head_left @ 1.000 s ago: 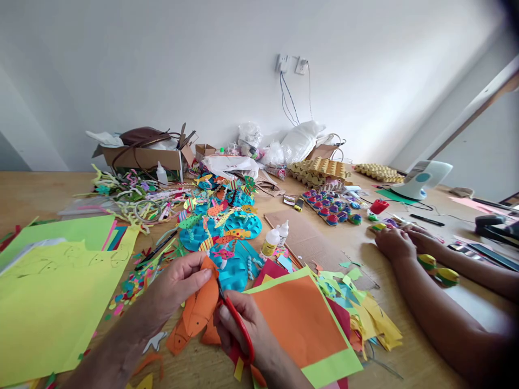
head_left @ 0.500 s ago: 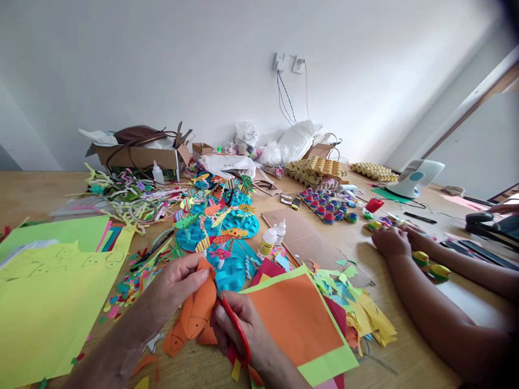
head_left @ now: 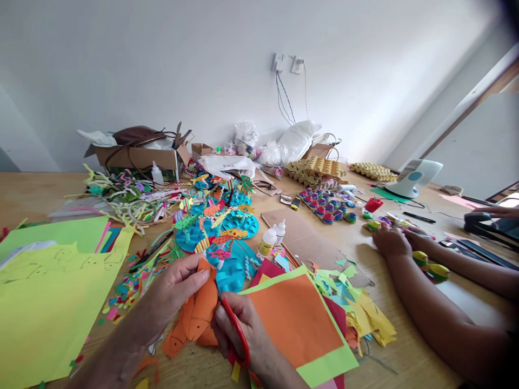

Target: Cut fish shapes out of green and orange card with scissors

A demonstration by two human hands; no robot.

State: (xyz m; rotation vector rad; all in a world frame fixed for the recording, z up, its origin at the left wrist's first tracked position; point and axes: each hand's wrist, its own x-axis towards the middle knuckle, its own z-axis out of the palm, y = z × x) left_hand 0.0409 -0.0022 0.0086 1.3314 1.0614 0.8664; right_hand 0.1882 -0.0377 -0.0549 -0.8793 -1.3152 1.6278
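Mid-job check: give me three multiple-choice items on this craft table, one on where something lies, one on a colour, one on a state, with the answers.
1. Where do the two small white glue bottles stand?
A. on the yellow-green paper sheet at far left
B. between the blue paper fish display and the flat brown cardboard piece
C. inside the open cardboard box

2. What colour are the handles of the scissors in the right hand?
A. red
B. blue
C. black

3. How is the orange paper fish cutout held?
A. lying flat, untouched
B. pinned under the glue bottles
C. gripped by the left hand while the scissors meet its edge

Answers:
1 B: the bottles stand right of the blue paper fish display, at the flat brown cardboard piece's near edge.
2 A: a red loop shows around the fingers.
3 C: thumb and fingers pinch the cutout's top.
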